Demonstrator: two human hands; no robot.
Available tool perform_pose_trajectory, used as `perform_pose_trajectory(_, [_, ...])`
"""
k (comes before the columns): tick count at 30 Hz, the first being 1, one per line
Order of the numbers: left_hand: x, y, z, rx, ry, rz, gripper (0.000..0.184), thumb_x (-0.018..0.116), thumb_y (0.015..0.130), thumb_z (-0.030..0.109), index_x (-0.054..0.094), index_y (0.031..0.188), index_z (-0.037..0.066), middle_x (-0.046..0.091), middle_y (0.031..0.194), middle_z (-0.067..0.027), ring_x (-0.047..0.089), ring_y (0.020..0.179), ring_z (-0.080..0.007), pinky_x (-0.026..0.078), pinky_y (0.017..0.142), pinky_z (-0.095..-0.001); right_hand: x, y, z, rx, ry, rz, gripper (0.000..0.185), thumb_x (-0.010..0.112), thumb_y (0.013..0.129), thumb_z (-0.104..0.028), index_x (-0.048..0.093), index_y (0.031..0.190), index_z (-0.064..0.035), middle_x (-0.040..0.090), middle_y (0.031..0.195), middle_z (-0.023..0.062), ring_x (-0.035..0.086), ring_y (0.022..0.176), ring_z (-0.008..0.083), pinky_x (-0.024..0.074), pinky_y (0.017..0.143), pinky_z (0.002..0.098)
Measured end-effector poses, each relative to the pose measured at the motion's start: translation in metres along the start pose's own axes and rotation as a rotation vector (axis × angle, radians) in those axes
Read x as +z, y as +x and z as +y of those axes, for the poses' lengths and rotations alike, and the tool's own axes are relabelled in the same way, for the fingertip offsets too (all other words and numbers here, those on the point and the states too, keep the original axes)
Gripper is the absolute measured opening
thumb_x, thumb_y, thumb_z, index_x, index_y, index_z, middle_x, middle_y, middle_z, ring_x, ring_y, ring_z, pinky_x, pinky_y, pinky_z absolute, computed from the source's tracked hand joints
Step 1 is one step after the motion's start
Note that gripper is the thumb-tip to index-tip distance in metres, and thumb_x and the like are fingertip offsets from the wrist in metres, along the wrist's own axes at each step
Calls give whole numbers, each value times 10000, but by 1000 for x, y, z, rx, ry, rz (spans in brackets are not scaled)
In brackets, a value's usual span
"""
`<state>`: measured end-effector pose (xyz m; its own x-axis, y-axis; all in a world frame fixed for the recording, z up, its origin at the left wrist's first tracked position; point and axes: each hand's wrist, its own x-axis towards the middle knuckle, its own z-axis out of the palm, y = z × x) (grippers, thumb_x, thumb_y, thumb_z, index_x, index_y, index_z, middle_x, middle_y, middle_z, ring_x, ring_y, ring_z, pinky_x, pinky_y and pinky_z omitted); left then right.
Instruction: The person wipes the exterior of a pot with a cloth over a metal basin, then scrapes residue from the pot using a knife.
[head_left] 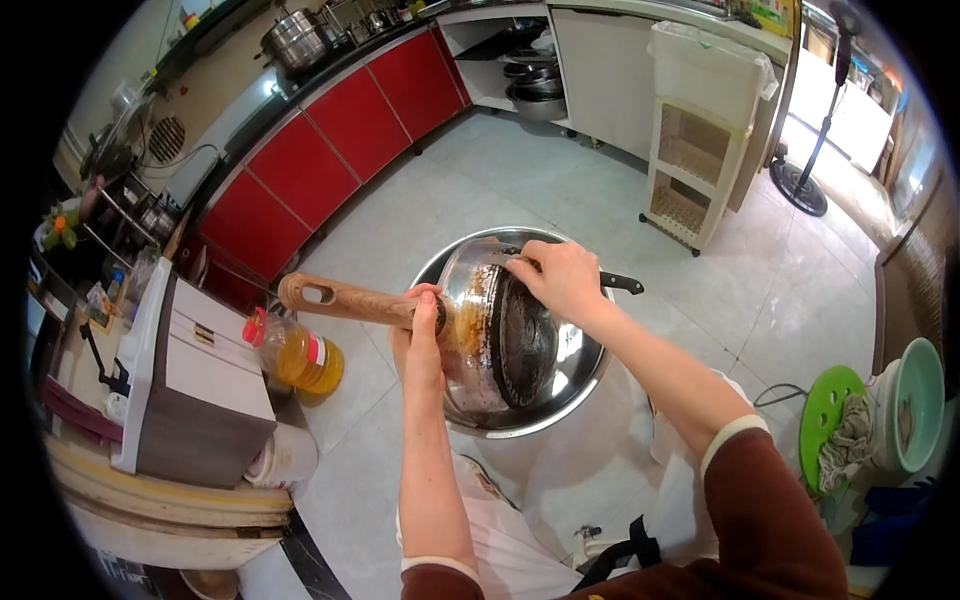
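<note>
At your far left a white-topped cabinet (225,352) stands on the floor, and just beside its right side is a red-capped cooking-oil bottle (305,355) with yellow oil in it. Beyond that, a steel steamer pot (296,45) sits on the counter (252,125), near the front edge above the red doors. In front of you, the wooden handle (350,300) of your saucepan (490,345) juts out past the left rim of a wide steel basin (588,375). Your left hand (418,340) is clamped on that handle close to the pan, thumb along the top. The saucepan is tipped on its side over the basin, its wall stained brown and its blackened base turned toward the right rim; whether it touches the basin you cannot tell. Your right hand (562,278) is at the far edge of the base, fingers bent and close together, though what they grip is hidden. A black handle (622,284) shows just beyond that hand, over the right rim. Farther right come a white rolling cart (690,180), a pedestal fan (800,188), then a grey rag (845,442) on a green stool (822,400).
</note>
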<state>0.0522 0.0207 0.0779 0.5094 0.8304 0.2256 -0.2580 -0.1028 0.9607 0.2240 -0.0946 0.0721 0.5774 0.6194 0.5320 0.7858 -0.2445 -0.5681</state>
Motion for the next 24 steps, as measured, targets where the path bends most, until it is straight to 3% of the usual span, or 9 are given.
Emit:
perform_pose_trajectory(4, [3, -2, 3, 2, 26, 10, 318, 654, 907, 327, 655, 1015, 28, 572, 973, -18, 500, 908, -109, 402, 815, -273, -1, -9, -10, -124, 12, -3, 286, 654, 864, -377, 697, 778, -107, 667, 662, 118, 664, 638, 336, 515, 579, 454])
perform_pose_trajectory(10, [8, -4, 6, 13, 53, 22, 325, 654, 911, 327, 654, 1031, 24, 583, 962, -18, 511, 900, -110, 413, 808, -274, -12, -8, -18, -77, -26, 5, 269, 669, 857, -342, 674, 763, -90, 660, 642, 117, 660, 622, 328, 506, 581, 452])
perform_pose_trajectory(13, [9, -4, 8, 14, 34, -13, 337, 654, 918, 331, 652, 1040, 17, 590, 959, -18, 515, 904, -108, 417, 809, -271, -10, -20, -28, -255, -98, -22, 278, 681, 849, -337, 640, 722, -94, 667, 667, 71, 649, 618, 292, 484, 596, 409])
perform_pose_trajectory(18, [14, -6, 11, 29, 84, 15, 350, 656, 922, 340, 647, 1042, 12, 592, 959, -17, 516, 907, -105, 419, 802, -266, -12, -15, -28, -229, -117, 49, 267, 671, 862, -320, 631, 724, -94, 658, 662, 61, 637, 614, 284, 477, 607, 404])
perform_pose_trajectory(20, [16, -4, 11, 35, 92, 1, 351, 657, 922, 342, 646, 1044, 12, 594, 960, -17, 519, 910, -107, 422, 804, -268, -17, -23, -33, -265, -122, -69, 261, 655, 877, -316, 652, 768, -78, 684, 702, 96, 662, 635, 290, 480, 618, 415])
perform_pose_trajectory(24, [17, -5, 13, -2, 64, 12, 347, 659, 913, 341, 643, 1048, 22, 576, 1015, -28, 517, 944, -122, 423, 841, -283, -15, -9, -25, -204, -141, 28, 265, 666, 869, -321, 642, 754, -84, 677, 686, 87, 659, 622, 274, 480, 619, 407])
